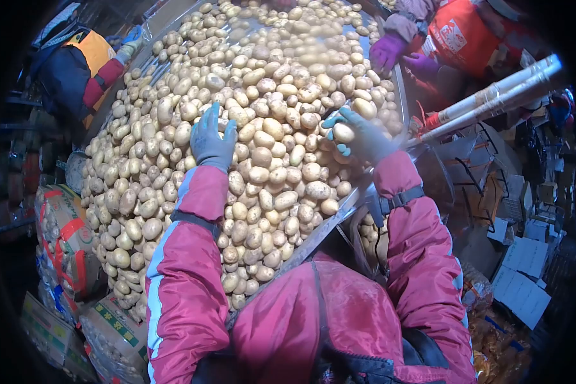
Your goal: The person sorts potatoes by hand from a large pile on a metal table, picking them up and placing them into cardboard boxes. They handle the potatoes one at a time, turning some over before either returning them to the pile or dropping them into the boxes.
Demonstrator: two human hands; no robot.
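Observation:
A wide heap of pale potatoes (262, 137) covers the sorting table in front of me. My left hand (212, 142), in a grey-blue glove, rests on the heap with thumb and fingers apart and stretched forward. To the right, my right hand (365, 137), gloved in the same colour, has its fingers around one potato (344, 132) just above the heap near the table's right side. Part of that hand is slightly blurred.
A metal rim (317, 240) edges the table close to my body. Co-workers' gloved hands are at the far right (387, 52) and far left (132, 40). Wrapped poles (493, 96) jut in from the right. Filled sacks (67, 240) stand at left, flattened cartons (521, 281) lie right.

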